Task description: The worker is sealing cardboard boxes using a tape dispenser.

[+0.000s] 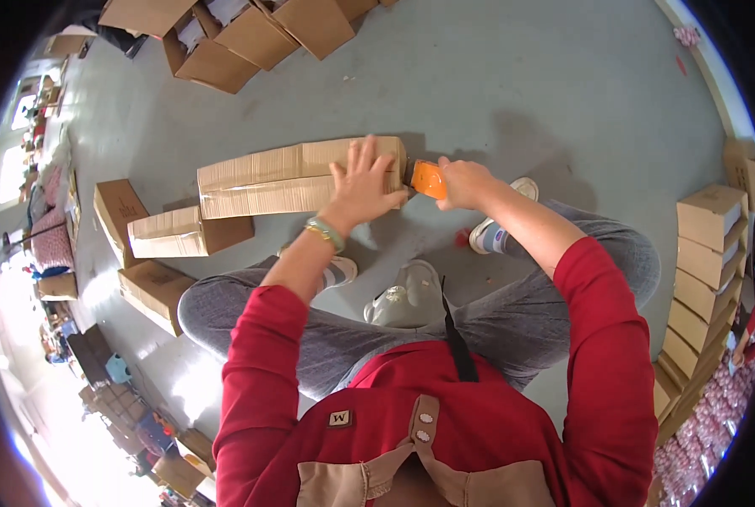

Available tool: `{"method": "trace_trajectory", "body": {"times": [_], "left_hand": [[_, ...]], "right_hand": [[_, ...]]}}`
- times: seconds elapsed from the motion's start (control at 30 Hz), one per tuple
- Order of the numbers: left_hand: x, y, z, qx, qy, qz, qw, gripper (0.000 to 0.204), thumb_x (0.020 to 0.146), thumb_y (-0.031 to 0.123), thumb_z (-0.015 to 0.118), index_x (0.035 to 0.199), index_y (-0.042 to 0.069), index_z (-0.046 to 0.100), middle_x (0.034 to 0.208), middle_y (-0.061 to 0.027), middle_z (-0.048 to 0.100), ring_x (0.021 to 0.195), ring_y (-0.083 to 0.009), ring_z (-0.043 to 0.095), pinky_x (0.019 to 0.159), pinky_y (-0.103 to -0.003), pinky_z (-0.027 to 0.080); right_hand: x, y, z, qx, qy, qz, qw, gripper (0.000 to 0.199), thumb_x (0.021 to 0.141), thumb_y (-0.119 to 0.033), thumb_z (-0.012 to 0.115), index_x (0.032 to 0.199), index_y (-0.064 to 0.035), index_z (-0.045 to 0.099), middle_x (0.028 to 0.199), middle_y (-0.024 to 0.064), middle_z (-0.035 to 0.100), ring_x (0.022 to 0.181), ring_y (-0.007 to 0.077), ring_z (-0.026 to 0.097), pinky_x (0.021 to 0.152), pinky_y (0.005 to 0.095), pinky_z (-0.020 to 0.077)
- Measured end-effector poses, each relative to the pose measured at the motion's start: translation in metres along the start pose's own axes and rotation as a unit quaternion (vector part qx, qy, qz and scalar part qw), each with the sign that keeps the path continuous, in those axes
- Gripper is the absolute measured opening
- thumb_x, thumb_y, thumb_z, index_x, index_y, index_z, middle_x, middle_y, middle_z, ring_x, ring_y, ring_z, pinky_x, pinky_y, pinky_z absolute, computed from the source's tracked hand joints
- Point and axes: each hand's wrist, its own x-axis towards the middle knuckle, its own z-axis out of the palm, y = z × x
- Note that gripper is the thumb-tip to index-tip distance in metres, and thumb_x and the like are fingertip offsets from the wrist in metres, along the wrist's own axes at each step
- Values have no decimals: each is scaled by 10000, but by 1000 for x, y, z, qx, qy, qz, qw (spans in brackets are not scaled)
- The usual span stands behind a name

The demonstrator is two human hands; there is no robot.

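A long cardboard box (267,179) lies on the floor in front of me, with shiny clear tape along its top. My left hand (362,186) rests flat on the right part of that box, its fingers spread. Just past the box's right end, my right hand (464,182) is closed round an orange tape dispenser (429,180). The dispenser's front is close to the end of the box; whether the two touch, I cannot tell.
Smaller cardboard boxes (168,235) sit at the long box's left end. Open cartons (225,59) stand at the far left. Stacked boxes (705,253) line the right side, beside pink bundled goods (707,431). My shoes (504,215) are near the box on the grey floor (512,76).
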Motion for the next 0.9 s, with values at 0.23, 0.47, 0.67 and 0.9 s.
{"method": "trace_trajectory", "body": {"times": [0.23, 0.47, 0.67, 0.9], "left_hand": [[27, 20, 34, 35, 101, -80, 991, 318, 842, 236, 517, 1149, 219, 598, 1487, -203, 214, 1385, -431, 138, 940, -796, 133], [25, 31, 42, 15, 142, -82, 986, 303, 766, 216, 599, 1066, 185, 636, 1453, -193, 272, 1385, -420, 139, 932, -802, 154], [11, 12, 49, 30, 102, -109, 988, 313, 774, 228, 604, 1084, 199, 641, 1471, -147, 252, 1396, -384, 136, 949, -788, 156], [-32, -52, 1, 405, -83, 106, 904, 419, 854, 291, 518, 1251, 177, 589, 1545, -67, 165, 1419, -281, 133, 1114, -583, 133]], "right_hand": [[12, -11, -13, -80, -25, -10, 996, 497, 627, -225, 719, 999, 24, 503, 793, 220, 654, 777, 388, 652, 682, 442, 538], [3, 47, 19, -122, -128, 108, 978, 556, 600, -357, 784, 1091, -159, 616, 1044, 129, 649, 994, 319, 617, 839, 431, 502], [-28, -17, -41, -153, -134, 198, 959, 644, 637, -399, 738, 1091, 14, 541, 954, 223, 655, 939, 356, 633, 817, 432, 504], [-42, -54, -71, -149, -97, 185, 966, 585, 668, -392, 702, 1062, 2, 521, 932, 211, 664, 903, 358, 646, 803, 426, 508]]}}
